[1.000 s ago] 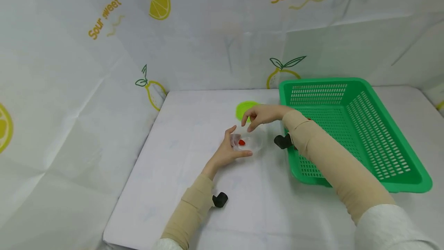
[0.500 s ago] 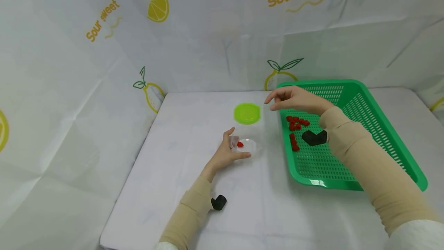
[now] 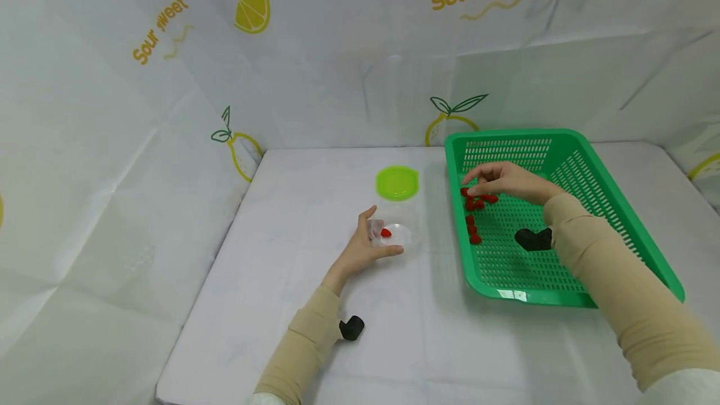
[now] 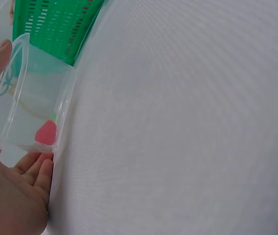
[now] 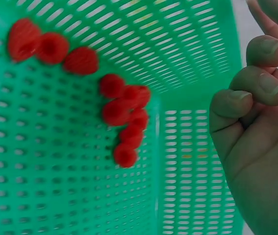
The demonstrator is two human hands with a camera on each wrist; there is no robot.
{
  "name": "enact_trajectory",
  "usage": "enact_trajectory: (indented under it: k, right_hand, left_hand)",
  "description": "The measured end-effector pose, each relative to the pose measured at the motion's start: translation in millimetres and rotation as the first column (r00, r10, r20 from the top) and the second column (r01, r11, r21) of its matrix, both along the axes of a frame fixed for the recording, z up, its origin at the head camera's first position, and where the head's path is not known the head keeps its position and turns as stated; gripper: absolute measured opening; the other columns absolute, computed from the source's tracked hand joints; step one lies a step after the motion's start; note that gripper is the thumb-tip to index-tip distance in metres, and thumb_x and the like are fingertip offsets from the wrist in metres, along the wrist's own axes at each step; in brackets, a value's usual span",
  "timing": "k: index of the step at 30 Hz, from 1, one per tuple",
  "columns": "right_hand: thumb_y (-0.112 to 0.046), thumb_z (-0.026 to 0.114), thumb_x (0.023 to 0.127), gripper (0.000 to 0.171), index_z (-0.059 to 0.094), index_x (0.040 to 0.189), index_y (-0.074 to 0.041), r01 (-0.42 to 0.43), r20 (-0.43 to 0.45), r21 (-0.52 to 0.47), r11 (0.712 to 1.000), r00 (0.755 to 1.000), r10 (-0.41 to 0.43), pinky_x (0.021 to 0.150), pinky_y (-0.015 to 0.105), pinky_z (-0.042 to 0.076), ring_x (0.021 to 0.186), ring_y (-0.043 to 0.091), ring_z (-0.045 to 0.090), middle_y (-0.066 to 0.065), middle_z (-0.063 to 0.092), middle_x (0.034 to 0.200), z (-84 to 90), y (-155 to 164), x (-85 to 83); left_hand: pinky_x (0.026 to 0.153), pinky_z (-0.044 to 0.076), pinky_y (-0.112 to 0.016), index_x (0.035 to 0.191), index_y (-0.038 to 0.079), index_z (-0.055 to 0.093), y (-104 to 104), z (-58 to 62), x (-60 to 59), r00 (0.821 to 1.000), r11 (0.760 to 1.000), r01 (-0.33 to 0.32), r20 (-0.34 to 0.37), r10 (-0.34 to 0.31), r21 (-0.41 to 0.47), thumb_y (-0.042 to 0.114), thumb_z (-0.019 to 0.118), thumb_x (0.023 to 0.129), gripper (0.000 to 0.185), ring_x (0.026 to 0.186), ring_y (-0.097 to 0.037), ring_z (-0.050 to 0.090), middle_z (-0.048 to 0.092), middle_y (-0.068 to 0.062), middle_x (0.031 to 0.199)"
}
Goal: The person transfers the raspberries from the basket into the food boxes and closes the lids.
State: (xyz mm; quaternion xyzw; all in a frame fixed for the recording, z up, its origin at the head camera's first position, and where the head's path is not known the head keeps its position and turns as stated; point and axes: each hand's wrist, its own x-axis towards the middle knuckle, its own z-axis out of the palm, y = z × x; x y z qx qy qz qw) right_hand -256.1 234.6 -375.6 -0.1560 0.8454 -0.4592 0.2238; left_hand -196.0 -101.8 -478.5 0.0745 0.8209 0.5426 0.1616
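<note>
In the head view my left hand [image 3: 359,250] holds a clear plastic container [image 3: 406,230] on the table, thumb on the near side and fingers on the far side. One raspberry [image 4: 46,132] lies at the container's bottom, seen through its wall in the left wrist view. My right hand [image 3: 509,181] hovers over the left part of a green plastic basket [image 3: 557,297], just above the raspberries. Its fingers are bent loosely and nothing shows in them. Several more raspberries [image 5: 116,111] lie in the basket, some in a cluster, others in a row.
Behind the container a yellow-green lid [image 3: 397,183] lies flat on the white-covered table [image 3: 281,205]. The basket's raised rim stands right of the container. A white sheet with lemon prints [image 3: 349,80] hangs along the back and left.
My right hand has gone from above the container to the right, then down over the basket's raspberries. The left hand stays on the container. The head view has shifted slightly.
</note>
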Motion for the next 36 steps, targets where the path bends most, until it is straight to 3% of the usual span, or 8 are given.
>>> enact_trajectory:
  k: [3, 10, 15, 17, 19, 29, 36]
  right_hand:
    - [-0.031, 0.064, 0.087, 0.039, 0.059, 0.117, -0.007, -0.02, 0.019, 0.045, 0.999, 1.0, 0.019, 0.089, 0.04, 0.042, 0.098, 0.017, 0.052, 0.004, 0.065, 0.101, -11.7, 1.3, -1.2]
    - [-0.027, 0.066, 0.086, 0.037, 0.06, 0.115, -0.006, -0.076, 0.078, 0.129, 0.989, 0.995, 0.067, 0.067, 0.033, 0.039, 0.072, 0.017, 0.045, 0.006, 0.05, 0.073, -35.0, 7.7, -3.9]
    - [-0.026, 0.066, 0.085, 0.036, 0.06, 0.115, -0.005, -0.107, 0.073, 0.179, 0.978, 0.993, 0.096, 0.069, 0.029, 0.038, 0.08, 0.015, 0.044, 0.009, 0.06, 0.1, -42.7, 11.7, -4.5]
    - [-0.025, 0.066, 0.085, 0.037, 0.06, 0.115, -0.005, -0.106, 0.071, 0.177, 0.979, 0.993, 0.094, 0.071, 0.03, 0.039, 0.087, 0.017, 0.044, 0.011, 0.058, 0.114, -43.9, 12.8, -4.7]
    - [-0.024, 0.066, 0.085, 0.037, 0.06, 0.116, -0.004, -0.106, 0.077, 0.162, 0.981, 0.992, 0.095, 0.074, 0.03, 0.041, 0.089, 0.016, 0.045, 0.013, 0.056, 0.117, -44.6, 13.3, -4.8]
    - [-0.018, 0.067, 0.084, 0.033, 0.061, 0.113, -0.003, -0.138, 0.107, 0.163, 0.977, 0.987, 0.121, 0.068, 0.029, 0.036, 0.074, 0.015, 0.037, 0.007, 0.052, 0.086, -53.3, 11.9, -7.5]
    - [-0.018, 0.066, 0.085, 0.03, 0.058, 0.108, 0.0, -0.143, 0.115, 0.142, 0.979, 0.985, 0.127, 0.068, 0.028, 0.039, 0.071, 0.013, 0.04, 0.005, 0.052, 0.083, -57.8, 13.4, -8.0]
  left_hand:
    - [0.111, 0.029, -0.048, 0.145, 0.039, 0.009, -0.5, -0.3, 0.2, 1.0, 1.0, -0.002, 0.001, 0.002, 0.001, 0.049, 0.081, 0.064, 0.109, 0.135, -0.023, 0.033, 0.036, -0.001, 0.145]
    - [0.111, 0.03, -0.046, 0.144, 0.042, 0.009, 0.1, -1.7, 0.2, 1.0, 1.0, -0.002, 0.013, 0.002, 0.005, 0.048, 0.082, 0.064, 0.108, 0.134, -0.021, 0.034, 0.035, 0.0, 0.145]
    - [0.111, 0.03, -0.047, 0.144, 0.041, 0.009, 0.8, -0.6, -0.2, 1.0, 1.0, -0.002, 0.013, 0.002, 0.002, 0.048, 0.082, 0.064, 0.109, 0.135, -0.022, 0.033, 0.033, 0.0, 0.146]
    - [0.111, 0.029, -0.048, 0.145, 0.041, 0.009, 0.9, 0.6, 0.0, 1.0, 1.0, -0.004, 0.013, 0.004, -0.002, 0.049, 0.082, 0.064, 0.109, 0.136, -0.022, 0.033, 0.032, -0.001, 0.147]
    - [0.112, 0.029, -0.047, 0.145, 0.041, 0.009, 0.7, 1.7, 0.4, 1.0, 1.0, -0.009, 0.019, 0.009, -0.004, 0.049, 0.082, 0.064, 0.109, 0.136, -0.022, 0.032, 0.031, -0.001, 0.148]
    - [0.112, 0.028, -0.048, 0.144, 0.042, 0.008, -0.7, 1.8, 2.0, 0.999, 1.0, -0.012, 0.035, 0.012, 0.005, 0.049, 0.082, 0.063, 0.109, 0.136, -0.022, 0.032, 0.031, -0.001, 0.148]
    - [0.112, 0.028, -0.048, 0.144, 0.042, 0.008, -0.1, 1.0, 0.9, 0.999, 1.0, -0.013, 0.031, 0.012, 0.006, 0.049, 0.082, 0.063, 0.109, 0.136, -0.022, 0.032, 0.033, 0.0, 0.147]
